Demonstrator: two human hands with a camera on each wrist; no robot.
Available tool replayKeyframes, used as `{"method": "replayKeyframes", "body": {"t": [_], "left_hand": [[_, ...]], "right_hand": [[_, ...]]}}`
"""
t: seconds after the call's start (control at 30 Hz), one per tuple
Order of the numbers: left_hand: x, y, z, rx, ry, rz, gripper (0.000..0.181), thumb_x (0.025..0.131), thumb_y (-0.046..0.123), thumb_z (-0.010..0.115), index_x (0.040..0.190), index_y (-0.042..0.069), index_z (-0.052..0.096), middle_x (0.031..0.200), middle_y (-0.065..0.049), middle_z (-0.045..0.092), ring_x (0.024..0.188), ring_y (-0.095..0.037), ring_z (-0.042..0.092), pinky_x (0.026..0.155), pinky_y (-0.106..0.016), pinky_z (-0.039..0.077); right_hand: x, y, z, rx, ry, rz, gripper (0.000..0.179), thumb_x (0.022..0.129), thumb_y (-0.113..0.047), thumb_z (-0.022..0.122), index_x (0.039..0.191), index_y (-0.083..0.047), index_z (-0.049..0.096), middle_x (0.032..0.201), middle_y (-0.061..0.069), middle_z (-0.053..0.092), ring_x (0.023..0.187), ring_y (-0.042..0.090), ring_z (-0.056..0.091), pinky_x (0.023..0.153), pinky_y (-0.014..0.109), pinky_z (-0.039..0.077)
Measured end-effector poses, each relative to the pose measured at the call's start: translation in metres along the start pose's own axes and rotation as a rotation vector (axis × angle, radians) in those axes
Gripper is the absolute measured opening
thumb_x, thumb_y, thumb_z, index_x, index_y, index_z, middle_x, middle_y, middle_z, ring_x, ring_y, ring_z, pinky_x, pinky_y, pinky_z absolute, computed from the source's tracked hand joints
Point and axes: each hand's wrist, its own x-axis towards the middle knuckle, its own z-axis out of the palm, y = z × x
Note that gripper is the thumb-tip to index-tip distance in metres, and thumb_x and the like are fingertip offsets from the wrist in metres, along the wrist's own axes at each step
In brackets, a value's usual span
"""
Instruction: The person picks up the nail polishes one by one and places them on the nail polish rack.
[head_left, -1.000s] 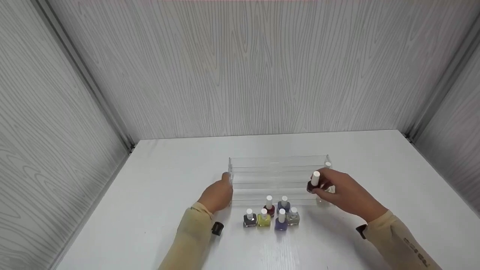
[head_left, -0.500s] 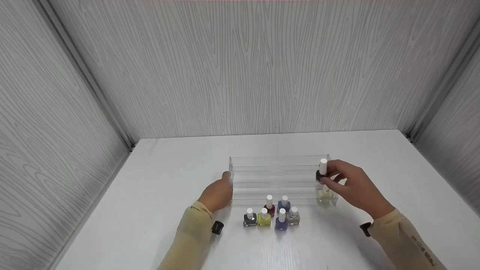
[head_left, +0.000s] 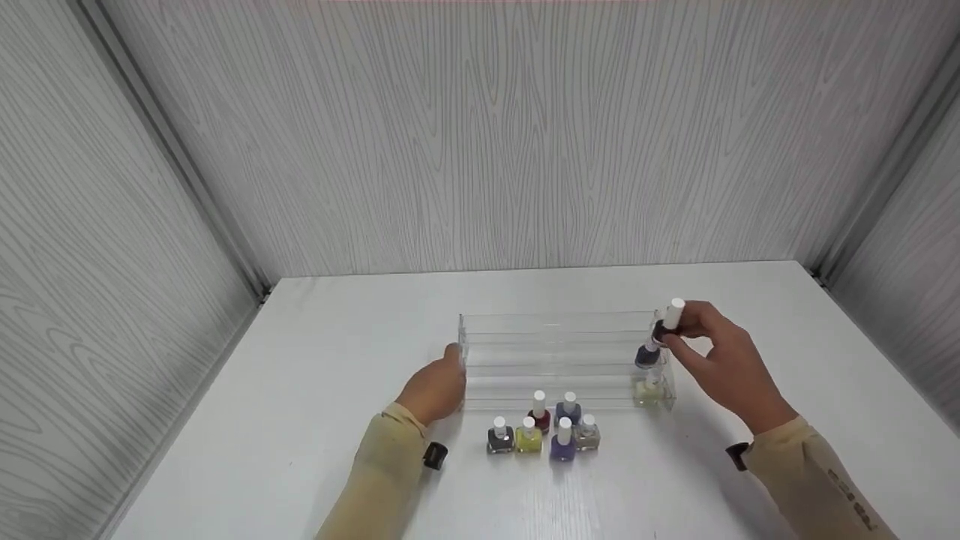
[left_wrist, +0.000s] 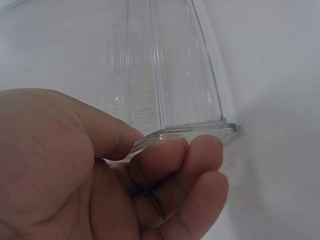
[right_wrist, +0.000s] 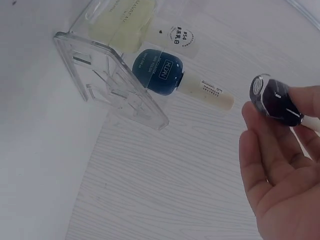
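Note:
A clear tiered acrylic rack (head_left: pixel 551 370) stands on the white table. My left hand (head_left: pixel 435 386) pinches the rack's left side panel between thumb and fingers, as the left wrist view shows up close. At the right end my right hand (head_left: pixel 724 367) holds a dark nail polish bottle (right_wrist: pixel 276 101) with a white cap, tilted, above the rack's upper tier. Below it a dark blue nail polish bottle (right_wrist: pixel 159 71) stands on the middle tier. A pale yellow nail polish bottle (head_left: pixel 648 391) sits on the lowest tier at the same end.
Several nail polish bottles stand together before the rack: grey (head_left: pixel 500 439), yellow (head_left: pixel 529 439), red (head_left: pixel 539 416), two purple ones (head_left: pixel 562 446) and a glittery beige one (head_left: pixel 588 435). A wood-grain panel (head_left: pixel 480 135) rises behind the table (head_left: pixel 360 315).
My right hand has carried the dark bottle rightward and up to the rack's top right end, exposing the blue bottle below. The left hand has stayed on the rack.

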Motion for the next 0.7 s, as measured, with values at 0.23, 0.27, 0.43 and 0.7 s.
{"method": "replayKeyframes", "body": {"t": [0.23,0.27,0.43,0.7], "left_hand": [[-0.001,0.0,-0.001,-0.001,-0.006,0.008,0.049,0.11,0.013,0.044,0.15,-0.014,0.032,0.097,-0.026,0.072,0.083,-0.031,0.071,0.075,-0.047,0.057],[-0.002,0.0,-0.002,-0.005,-0.01,0.006,0.05,0.111,0.014,0.043,0.15,-0.014,0.031,0.098,-0.026,0.072,0.083,-0.031,0.071,0.075,-0.047,0.057],[-0.003,0.0,-0.004,-0.009,-0.013,0.004,0.049,0.111,0.016,0.04,0.151,-0.013,0.031,0.102,-0.028,0.072,0.087,-0.034,0.072,0.079,-0.05,0.057],[-0.002,0.001,-0.003,0.026,0.011,0.049,0.045,0.11,0.013,0.041,0.145,-0.015,0.035,0.093,-0.026,0.071,0.08,-0.033,0.071,0.075,-0.049,0.057]], "right_hand": [[0.001,0.002,0.002,-0.006,0.077,0.009,0.027,0.097,-0.008,0.074,0.12,-0.011,0.062,0.108,-0.007,0.071,0.1,-0.001,0.063,0.09,0.014,0.042],[0.001,0.003,0.003,-0.004,0.083,0.009,0.027,0.096,-0.007,0.074,0.121,-0.01,0.062,0.109,-0.006,0.07,0.1,0.0,0.063,0.089,0.014,0.043],[0.002,0.007,0.007,-0.008,0.127,0.013,0.03,0.096,-0.002,0.071,0.124,-0.003,0.06,0.115,0.003,0.065,0.103,0.011,0.064,0.088,0.01,0.047],[0.004,0.022,0.007,0.002,0.197,0.12,0.028,0.1,-0.014,0.069,0.125,-0.005,0.059,0.115,0.002,0.065,0.101,-0.005,0.06,0.088,0.013,0.045]]}}
